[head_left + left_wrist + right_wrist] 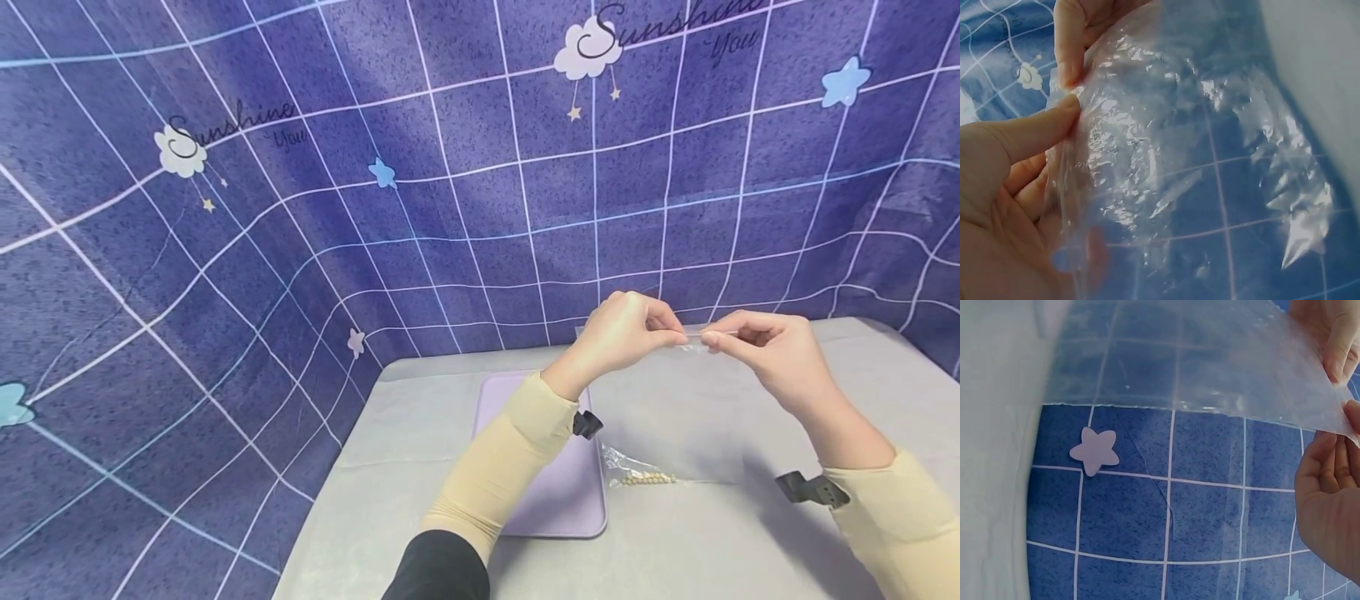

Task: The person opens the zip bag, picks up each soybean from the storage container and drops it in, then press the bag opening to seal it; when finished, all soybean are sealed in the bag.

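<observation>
A large clear plastic bag [675, 408] hangs from both hands above the table. Small yellowish round beads [648, 479] lie in a row in its lower left corner. My left hand [622, 333] pinches the top edge between thumb and fingers, and my right hand [772, 350] pinches the same edge close beside it. In the left wrist view the crinkled bag [1129, 144] stretches away from the left hand [1004, 169]. The right wrist view has the bag's smooth side [1210, 369] with the right hand [1332, 494] at its corner.
A lilac tray [555, 500] lies on the grey-white covered table [405, 442], partly under the left forearm. Behind and to the left hangs a blue-purple grid-patterned curtain [480, 208]. Black straps with small devices [813, 489] sit on the wrists.
</observation>
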Available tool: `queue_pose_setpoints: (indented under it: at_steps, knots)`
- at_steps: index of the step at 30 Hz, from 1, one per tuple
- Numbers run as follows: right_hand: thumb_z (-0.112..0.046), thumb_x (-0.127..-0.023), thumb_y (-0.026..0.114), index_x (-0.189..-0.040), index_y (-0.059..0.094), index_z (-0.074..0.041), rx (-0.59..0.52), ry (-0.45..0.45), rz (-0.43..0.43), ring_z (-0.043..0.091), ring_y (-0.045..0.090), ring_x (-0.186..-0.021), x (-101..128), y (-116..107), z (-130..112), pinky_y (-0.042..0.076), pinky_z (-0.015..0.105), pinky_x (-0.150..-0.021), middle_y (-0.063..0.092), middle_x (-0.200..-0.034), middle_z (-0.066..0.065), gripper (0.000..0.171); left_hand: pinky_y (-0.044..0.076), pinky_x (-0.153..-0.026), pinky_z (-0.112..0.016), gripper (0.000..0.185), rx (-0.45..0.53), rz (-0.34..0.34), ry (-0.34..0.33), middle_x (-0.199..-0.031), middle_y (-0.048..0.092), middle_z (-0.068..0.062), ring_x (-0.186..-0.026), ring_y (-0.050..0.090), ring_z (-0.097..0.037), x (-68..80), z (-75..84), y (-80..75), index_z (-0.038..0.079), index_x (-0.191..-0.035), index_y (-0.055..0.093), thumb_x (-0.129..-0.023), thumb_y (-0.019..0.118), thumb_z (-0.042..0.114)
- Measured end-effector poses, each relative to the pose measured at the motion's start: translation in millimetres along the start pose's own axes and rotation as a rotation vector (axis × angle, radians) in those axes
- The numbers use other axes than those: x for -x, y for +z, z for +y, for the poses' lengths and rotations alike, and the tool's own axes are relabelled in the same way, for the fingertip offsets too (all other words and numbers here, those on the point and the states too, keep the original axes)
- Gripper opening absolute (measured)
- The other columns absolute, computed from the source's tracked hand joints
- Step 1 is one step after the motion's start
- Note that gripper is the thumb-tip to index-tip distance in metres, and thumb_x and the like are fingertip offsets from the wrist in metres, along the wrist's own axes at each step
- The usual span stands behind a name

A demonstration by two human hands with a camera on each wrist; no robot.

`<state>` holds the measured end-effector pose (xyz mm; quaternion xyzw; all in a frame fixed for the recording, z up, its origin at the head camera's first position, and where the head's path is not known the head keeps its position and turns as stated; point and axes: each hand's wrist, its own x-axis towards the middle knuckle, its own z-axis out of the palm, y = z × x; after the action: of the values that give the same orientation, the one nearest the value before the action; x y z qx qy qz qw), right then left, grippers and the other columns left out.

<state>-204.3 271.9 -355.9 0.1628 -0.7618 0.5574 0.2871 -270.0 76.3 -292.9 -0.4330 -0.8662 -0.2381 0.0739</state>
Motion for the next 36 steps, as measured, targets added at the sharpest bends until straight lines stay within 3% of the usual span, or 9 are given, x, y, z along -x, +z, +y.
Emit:
queue_pose_setpoints:
  at_steps: [6, 13, 20, 23, 26, 29, 36]
  knots:
    - [0.004, -0.081, 0.070, -0.086, 0.069, 0.006, 0.009, 0.003, 0.002, 0.010, 0.065, -0.064, 0.9, 1.0, 0.3, 0.049, 0.016, -0.060, 0.070, -0.072, 0.004, 0.005, 0.041, -0.052, -0.013, 0.009, -0.092, 0.011, 0.020, -0.075, 0.067, 0.022, -0.060, 0.053, 0.007, 1.9, 0.6, -0.4, 0.028, -0.083, 0.072, -0.083, 0.071, 0.038]
    - [0.000, -0.081, 0.071, -0.085, 0.070, 0.005, 0.024, 0.022, 0.025, 0.009, 0.064, -0.064, 1.4, -1.4, -0.1, 0.048, 0.016, -0.061, 0.070, -0.072, 0.004, 0.007, 0.041, -0.053, -0.013, 0.009, -0.093, 0.016, 0.004, -0.080, 0.068, 0.023, -0.061, 0.053, 0.007, 7.7, -2.1, -5.3, 0.029, -0.086, 0.073, -0.083, 0.071, 0.038]
    - [0.002, -0.081, 0.070, -0.085, 0.069, 0.007, 0.020, 0.019, 0.029, 0.008, 0.063, -0.064, 1.9, -2.9, -0.2, 0.048, 0.017, -0.062, 0.069, -0.071, 0.007, 0.006, 0.037, -0.047, -0.015, 0.008, -0.138, 0.045, 0.058, -0.075, 0.068, 0.021, -0.051, 0.046, 0.004, 11.5, -1.4, -7.6, 0.028, -0.083, 0.073, -0.083, 0.071, 0.036]
    - [0.001, -0.081, 0.071, -0.085, 0.069, 0.006, 0.026, 0.021, 0.029, 0.008, 0.063, -0.064, 2.2, -3.0, -0.4, 0.048, 0.016, -0.062, 0.069, -0.071, 0.008, 0.007, 0.039, -0.048, -0.015, 0.008, -0.117, 0.030, 0.043, -0.076, 0.068, 0.022, -0.054, 0.049, 0.005, 13.0, -1.5, -8.8, 0.029, -0.084, 0.073, -0.084, 0.071, 0.037]
    - [0.000, -0.081, 0.072, -0.086, 0.070, 0.006, 0.033, 0.030, 0.043, 0.008, 0.064, -0.064, 2.3, -4.5, -0.5, 0.048, 0.016, -0.063, 0.070, -0.072, 0.003, 0.008, 0.041, -0.052, -0.014, 0.007, -0.082, 0.021, 0.001, -0.080, 0.069, 0.023, -0.063, 0.054, 0.009, 14.6, -3.1, -11.3, 0.030, -0.085, 0.073, -0.083, 0.072, 0.037]
    - [0.000, -0.080, 0.072, -0.086, 0.070, 0.006, 0.042, 0.041, 0.049, 0.008, 0.064, -0.064, 2.6, -6.3, -0.8, 0.048, 0.015, -0.063, 0.070, -0.072, -0.002, 0.009, 0.040, -0.052, -0.014, 0.007, -0.078, 0.023, -0.023, -0.079, 0.068, 0.022, -0.062, 0.054, 0.008, 16.7, -5.0, -13.6, 0.030, -0.084, 0.074, -0.082, 0.072, 0.036]
    - [0.003, -0.080, 0.071, -0.086, 0.069, 0.008, 0.019, 0.039, 0.048, 0.008, 0.063, -0.064, 3.3, -6.6, 1.4, 0.048, 0.015, -0.062, 0.070, -0.072, -0.006, 0.008, 0.037, -0.047, -0.016, 0.008, -0.123, 0.031, 0.015, -0.072, 0.066, 0.022, -0.051, 0.047, 0.003, 19.8, -4.7, -14.5, 0.029, -0.084, 0.073, -0.083, 0.072, 0.036]
